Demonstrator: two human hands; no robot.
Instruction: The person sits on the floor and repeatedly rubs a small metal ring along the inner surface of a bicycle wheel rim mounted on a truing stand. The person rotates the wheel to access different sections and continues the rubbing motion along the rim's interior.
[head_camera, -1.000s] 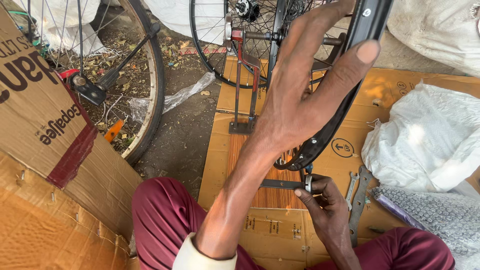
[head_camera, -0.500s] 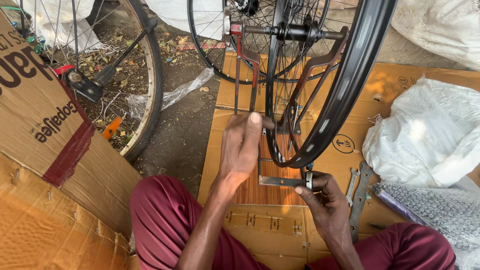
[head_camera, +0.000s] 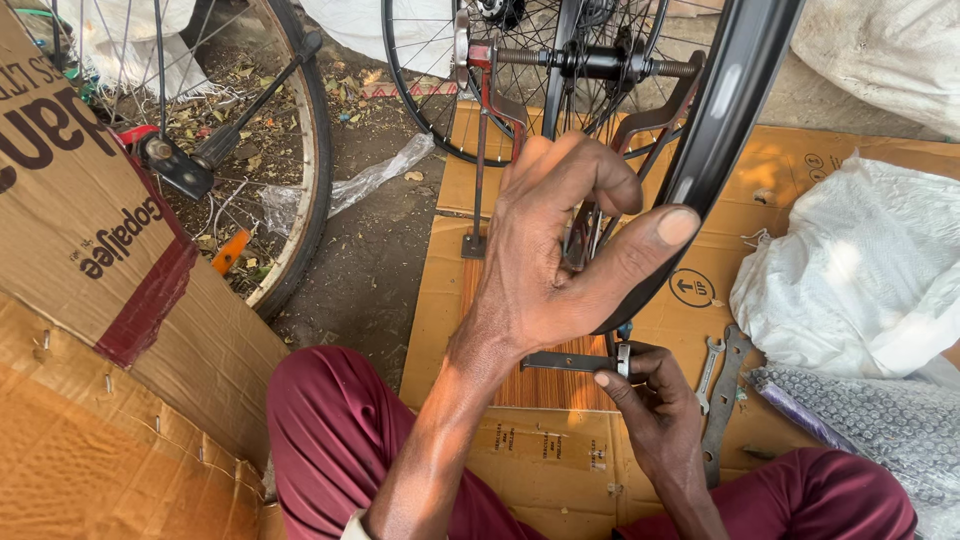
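A black bicycle wheel rim (head_camera: 740, 90) stands upright in a red-and-grey metal stand (head_camera: 481, 150), its hub axle (head_camera: 600, 65) clamped at the top. My left hand (head_camera: 555, 260) reaches into the wheel, fingers curled around the spokes and thumb pressed on the rim's side. Below it, my right hand (head_camera: 655, 415) pinches a small metal spoke tool (head_camera: 622, 358) at the lowest part of the rim, beside the stand's flat base bar (head_camera: 560, 361). I sit with knees apart in maroon trousers (head_camera: 320, 420).
Two flat wrenches (head_camera: 725, 390) lie on the cardboard sheet (head_camera: 770, 170) right of my right hand. A white plastic bag (head_camera: 850, 270) and bubble wrap (head_camera: 870, 420) sit at right. At left are a cardboard box (head_camera: 90, 230) and another bicycle's wheel (head_camera: 312, 150) with its pedal (head_camera: 175, 165).
My left hand left the upper rim, dropped to the spokes, then rose again with fingers on the spokes and thumb on the rim. My right hand stayed at the rim's bottom.
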